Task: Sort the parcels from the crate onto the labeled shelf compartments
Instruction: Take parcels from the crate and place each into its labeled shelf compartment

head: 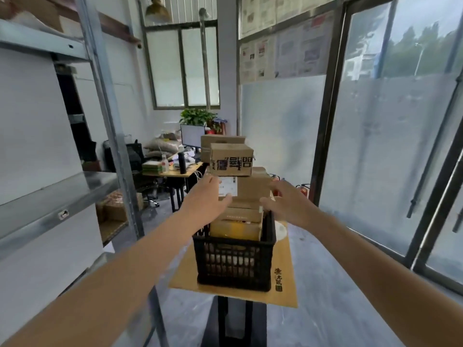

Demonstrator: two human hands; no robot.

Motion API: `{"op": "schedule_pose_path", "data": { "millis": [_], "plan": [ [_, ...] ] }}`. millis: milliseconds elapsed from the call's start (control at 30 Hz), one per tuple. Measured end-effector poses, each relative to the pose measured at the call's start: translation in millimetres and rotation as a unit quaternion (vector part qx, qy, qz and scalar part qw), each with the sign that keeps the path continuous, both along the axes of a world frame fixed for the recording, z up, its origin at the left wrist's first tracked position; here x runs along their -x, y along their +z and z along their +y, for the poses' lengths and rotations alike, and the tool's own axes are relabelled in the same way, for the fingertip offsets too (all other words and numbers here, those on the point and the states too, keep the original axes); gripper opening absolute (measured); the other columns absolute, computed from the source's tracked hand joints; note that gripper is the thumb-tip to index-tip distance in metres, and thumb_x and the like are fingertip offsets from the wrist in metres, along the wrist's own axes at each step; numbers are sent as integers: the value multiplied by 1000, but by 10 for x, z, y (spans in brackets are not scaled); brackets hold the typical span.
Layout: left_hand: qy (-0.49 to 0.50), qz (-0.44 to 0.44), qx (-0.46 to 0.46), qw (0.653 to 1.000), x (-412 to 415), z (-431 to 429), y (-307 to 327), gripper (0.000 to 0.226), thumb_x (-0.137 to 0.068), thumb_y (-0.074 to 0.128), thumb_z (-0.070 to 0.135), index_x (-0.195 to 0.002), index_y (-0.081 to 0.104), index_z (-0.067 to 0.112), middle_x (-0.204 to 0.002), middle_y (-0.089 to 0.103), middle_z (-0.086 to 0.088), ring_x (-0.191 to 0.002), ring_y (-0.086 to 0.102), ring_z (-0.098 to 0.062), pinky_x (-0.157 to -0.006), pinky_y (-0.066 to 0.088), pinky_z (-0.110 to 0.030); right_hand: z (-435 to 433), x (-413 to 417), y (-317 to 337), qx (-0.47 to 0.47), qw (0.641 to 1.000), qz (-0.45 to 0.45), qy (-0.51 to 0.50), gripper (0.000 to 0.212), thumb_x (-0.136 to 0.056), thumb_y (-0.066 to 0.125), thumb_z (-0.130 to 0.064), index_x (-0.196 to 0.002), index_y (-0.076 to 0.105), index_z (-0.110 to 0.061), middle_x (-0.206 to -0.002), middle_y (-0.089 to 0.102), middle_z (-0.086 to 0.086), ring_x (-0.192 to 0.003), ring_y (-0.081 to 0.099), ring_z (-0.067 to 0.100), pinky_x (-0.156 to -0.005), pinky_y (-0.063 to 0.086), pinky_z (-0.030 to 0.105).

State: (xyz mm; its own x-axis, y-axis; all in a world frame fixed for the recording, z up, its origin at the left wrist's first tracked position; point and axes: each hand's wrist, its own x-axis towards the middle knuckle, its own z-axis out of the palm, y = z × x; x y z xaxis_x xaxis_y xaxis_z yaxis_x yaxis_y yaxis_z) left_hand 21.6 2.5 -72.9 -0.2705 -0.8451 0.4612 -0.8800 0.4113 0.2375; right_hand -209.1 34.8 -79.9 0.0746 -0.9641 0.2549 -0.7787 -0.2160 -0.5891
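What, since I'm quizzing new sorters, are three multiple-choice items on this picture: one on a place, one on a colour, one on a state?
1. Where does the crate stand?
A. on the metal shelf
B. on a tan board
C. on the floor

2. What colour is the crate?
A. black
B. blue
C. white

3. How are the left hand and right hand?
A. both lifting one parcel high
B. both down inside the crate
C. open, either side of the parcel stack

Answers:
1 B, the board lies directly under the crate.
2 A, its lattice walls are black.
3 C, the fingers are spread and grip nothing.
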Motion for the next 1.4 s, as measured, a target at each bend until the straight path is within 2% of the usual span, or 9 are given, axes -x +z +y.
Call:
{"op": "schedule_pose_path", "data": {
  "millis": [267,400,500,600,700,800,967,1200,1400],
  "plan": [
    [34,30,41,998,40,-954,489,49,-94,49,45,-127,52,9,-128,53,-8,-117,48,-23,-92,40,-33,-1028,152,378,57,996,-73,-18,7,-94,56,-38,-95,58,-32,-94,59,-12,-91,62,11,-76,48,29],
    [34,56,-2,998,24,-1479,598,37,-94,46,44,-111,56,13,-116,58,-4,-105,54,-21,-79,44,-33,-1573,85,560,36,996,-78,-38,26,-97,48,-44,-97,56,-20,-86,52,-13,-76,53,8,-68,41,28],
    [32,92,-20,995,33,-1816,535,33,-96,41,44,-101,56,15,-101,60,-3,-89,57,-19,-66,44,-32,-1959,18,629,16,997,-54,-52,43,-98,43,-46,-76,58,-12,-70,57,-1,-67,55,17,-63,39,32],
    [26,147,-54,987,50,-2089,399,37,-98,38,47,-105,53,15,-101,60,-2,-88,58,-18,-74,49,-37,-2280,-15,619,-23,993,-95,-67,52,-99,42,-46,-103,68,-1,-89,65,10,-80,62,23,-68,45,31],
    [48,247,-93,963,95,-2292,340,34,-98,37,50,-90,49,18,-79,55,4,-67,52,-9,-55,39,-28,-2526,6,548,-112,971,-201,-70,52,-96,49,-48,-115,64,-2,-107,67,10,-96,63,22,-90,54,40],
    [85,290,-123,945,135,-2376,327,44,-96,39,48,-68,43,15,-63,45,-2,-53,43,-15,-50,30,-29,-2594,33,493,-234,922,-306,-27,51,-92,55,-51,-121,61,-9,-117,69,13,-106,65,25,-82,56,36],
    [97,362,-175,910,199,-2309,360,37,-94,42,46,-79,54,14,-75,56,-3,-67,52,-16,-55,33,-30,-2624,123,438,-264,902,-340,43,45,-90,58,-55,-117,60,-19,-116,70,12,-109,65,26,-92,53,41],
    [121,435,-73,889,357,-1926,491,29,-92,49,46,-85,62,20,-81,66,4,-69,60,-11,-55,40,-22,-2645,216,517,-261,851,-431,146,39,-89,65,-44,-121,59,-22,-112,72,11,-108,65,26,-99,50,47],
    [155,482,21,862,236,-1361,551,30,-92,56,44,-113,65,23,-102,65,12,-90,60,-2,-66,44,-20,-2437,-41,560,-259,823,-443,244,35,-90,64,-45,-119,60,-26,-116,68,5,-107,65,26,-71,59,41]
  ]
}}
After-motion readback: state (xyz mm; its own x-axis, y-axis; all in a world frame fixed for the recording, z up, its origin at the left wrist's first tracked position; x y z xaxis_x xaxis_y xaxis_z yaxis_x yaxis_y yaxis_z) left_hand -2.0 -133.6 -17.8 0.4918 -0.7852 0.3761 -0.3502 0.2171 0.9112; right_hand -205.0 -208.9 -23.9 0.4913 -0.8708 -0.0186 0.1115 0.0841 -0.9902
